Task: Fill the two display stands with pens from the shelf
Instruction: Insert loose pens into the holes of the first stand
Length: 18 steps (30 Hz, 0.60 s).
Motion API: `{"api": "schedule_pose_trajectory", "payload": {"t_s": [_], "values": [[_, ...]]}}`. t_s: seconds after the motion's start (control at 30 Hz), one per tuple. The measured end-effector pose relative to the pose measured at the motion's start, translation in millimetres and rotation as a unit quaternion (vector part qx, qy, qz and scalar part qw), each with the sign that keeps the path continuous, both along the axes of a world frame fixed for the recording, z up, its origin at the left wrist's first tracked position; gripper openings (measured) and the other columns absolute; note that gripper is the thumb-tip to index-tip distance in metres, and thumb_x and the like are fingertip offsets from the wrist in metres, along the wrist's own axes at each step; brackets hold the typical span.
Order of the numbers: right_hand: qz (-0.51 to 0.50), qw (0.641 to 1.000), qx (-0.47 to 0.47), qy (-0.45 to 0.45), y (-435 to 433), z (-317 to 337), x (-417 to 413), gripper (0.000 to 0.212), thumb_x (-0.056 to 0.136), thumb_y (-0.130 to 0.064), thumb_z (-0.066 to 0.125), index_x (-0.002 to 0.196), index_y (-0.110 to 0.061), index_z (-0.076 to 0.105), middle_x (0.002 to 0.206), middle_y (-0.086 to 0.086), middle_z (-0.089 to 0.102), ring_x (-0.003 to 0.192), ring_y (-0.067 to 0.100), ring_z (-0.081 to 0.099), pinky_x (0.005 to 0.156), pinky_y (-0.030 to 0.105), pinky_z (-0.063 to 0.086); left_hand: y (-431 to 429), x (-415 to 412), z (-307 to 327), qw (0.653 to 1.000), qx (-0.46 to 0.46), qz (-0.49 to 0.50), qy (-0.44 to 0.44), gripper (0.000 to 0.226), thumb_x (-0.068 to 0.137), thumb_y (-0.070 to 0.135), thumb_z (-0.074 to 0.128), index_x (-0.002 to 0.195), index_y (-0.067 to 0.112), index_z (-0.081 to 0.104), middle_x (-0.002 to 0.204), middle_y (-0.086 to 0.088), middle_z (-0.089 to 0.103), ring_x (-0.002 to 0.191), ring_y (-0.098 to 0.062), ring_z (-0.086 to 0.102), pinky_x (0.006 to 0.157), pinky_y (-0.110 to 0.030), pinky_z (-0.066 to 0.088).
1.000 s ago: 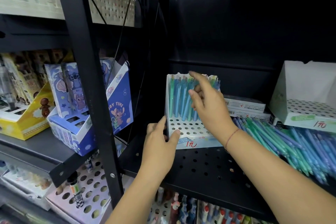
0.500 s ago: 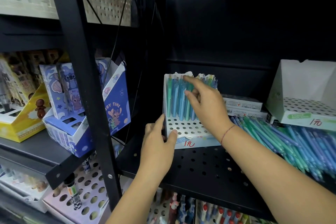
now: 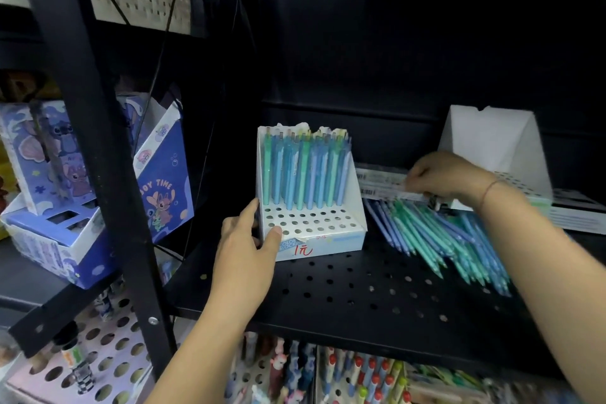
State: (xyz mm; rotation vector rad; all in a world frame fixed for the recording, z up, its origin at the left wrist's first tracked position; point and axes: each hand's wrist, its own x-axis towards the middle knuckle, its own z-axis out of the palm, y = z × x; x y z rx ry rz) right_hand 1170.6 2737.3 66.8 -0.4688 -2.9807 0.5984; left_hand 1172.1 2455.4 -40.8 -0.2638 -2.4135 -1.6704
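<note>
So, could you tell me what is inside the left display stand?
Blue and green pens stand upright in its back rows; front holes show empty. Their lower ends are hidden.

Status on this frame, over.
Left hand grips left display stand, back rows filled. Right hand over loose pens, grip blurred. Right display stand shows no pens.

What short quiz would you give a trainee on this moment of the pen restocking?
1. True or false: every hole in the left display stand holds a pen.
2. What does the left hand grip? A) that stand's front-left corner B) a loose pen C) nothing
3. The right hand is over the loose pens. Which stand shows no pens in it?

Key: 1 false, the front rows of holes are bare. 2 A. 3 the right display stand.
</note>
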Motion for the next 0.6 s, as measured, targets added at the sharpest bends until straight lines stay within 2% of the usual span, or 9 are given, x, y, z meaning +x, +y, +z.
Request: {"api": "schedule_pose_trajectory", "payload": {"t_s": [0.13,0.17,0.2,0.23,0.27,0.3,0.37,0.5,0.6], "values": [[-0.037,0.983,0.112,-0.142,9.1,-19.3,11.7,0.048,0.083,-0.052,0.065,0.067,-0.010,0.048,0.068,0.008,0.051,0.057,0.017,0.044,0.054,0.028,0.032,1.1,-1.3,-1.0,1.000,-0.006,0.000,0.004,0.058,0.096,0.031,0.052,0.149,0.031,0.028,0.121,0.005,0.042,0.088,-0.005,0.049,0.075,-0.025,0.038],[-0.032,0.977,0.134,-0.162,7.2,-23.2,14.0,0.048,0.083,-0.057,0.062,0.081,-0.009,0.057,0.083,0.010,0.057,0.067,0.017,0.049,0.056,0.026,0.036,1.2,-1.8,-1.3,1.000,-0.007,0.000,0.005,0.058,0.096,0.031,0.052,0.149,0.031,0.028,0.121,0.005,0.043,0.088,-0.005,0.049,0.075,-0.025,0.038],[-0.028,0.972,0.150,-0.177,5.9,-26.4,15.3,0.061,0.083,-0.060,0.059,0.108,-0.005,0.059,0.109,0.013,0.060,0.086,0.020,0.055,0.066,0.026,0.044,1.2,-1.9,-1.2,1.000,-0.008,0.000,0.005,0.058,0.096,0.031,0.053,0.149,0.030,0.028,0.122,0.005,0.043,0.087,-0.005,0.049,0.076,-0.025,0.038],[-0.028,0.972,0.155,-0.176,4.5,-29.1,15.2,0.078,0.083,-0.063,0.057,0.132,-0.002,0.049,0.133,0.013,0.052,0.108,0.023,0.054,0.084,0.030,0.048,1.2,-2.3,-1.5,1.000,-0.008,0.001,0.005,0.058,0.096,0.031,0.053,0.149,0.030,0.029,0.122,0.004,0.043,0.087,-0.005,0.049,0.076,-0.025,0.038],[-0.031,0.973,0.147,-0.176,1.2,-31.0,16.1,0.089,0.083,-0.064,0.056,0.143,-0.002,0.036,0.146,0.012,0.041,0.124,0.025,0.048,0.099,0.032,0.044,1.3,-2.2,-1.4,1.000,-0.009,0.001,0.005,0.058,0.096,0.031,0.053,0.149,0.030,0.029,0.122,0.004,0.043,0.087,-0.005,0.049,0.077,-0.026,0.038],[-0.028,0.976,0.138,-0.167,-1.4,-33.4,16.1,0.094,0.082,-0.065,0.056,0.147,-0.002,0.029,0.151,0.012,0.035,0.132,0.026,0.042,0.105,0.032,0.039,1.3,-2.3,-1.5,1.000,-0.007,0.001,0.004,0.058,0.096,0.031,0.053,0.149,0.030,0.029,0.122,0.004,0.043,0.087,-0.005,0.049,0.077,-0.026,0.038],[-0.030,0.978,0.125,-0.165,-5.4,-36.3,15.2,0.097,0.081,-0.065,0.058,0.147,-0.002,0.027,0.152,0.012,0.034,0.133,0.027,0.042,0.105,0.032,0.040,1.4,-2.3,-1.7,1.000,-0.002,-0.003,0.004,0.058,0.096,0.030,0.053,0.149,0.030,0.030,0.123,0.003,0.043,0.087,-0.005,0.049,0.077,-0.027,0.039],[-0.045,0.980,0.099,-0.165,-9.2,-35.8,11.3,0.088,0.081,-0.056,0.065,0.140,0.003,0.038,0.140,0.014,0.049,0.121,0.027,0.053,0.098,0.031,0.046,1.1,-1.4,-1.0,1.000,-0.002,-0.001,0.001,0.058,0.096,0.030,0.053,0.149,0.031,0.029,0.126,0.004,0.042,0.086,-0.004,0.049,0.077,-0.027,0.039],[-0.056,0.985,0.024,-0.162,-6.3,-35.6,6.4,0.090,0.079,-0.047,0.072,0.140,0.006,0.034,0.137,0.019,0.051,0.116,0.030,0.057,0.096,0.035,0.050,1.3,-0.7,-0.2,1.000,-0.002,0.001,0.000,0.057,0.096,0.029,0.052,0.148,0.031,0.028,0.125,0.004,0.042,0.084,-0.004,0.049,0.074,-0.025,0.038]]}}
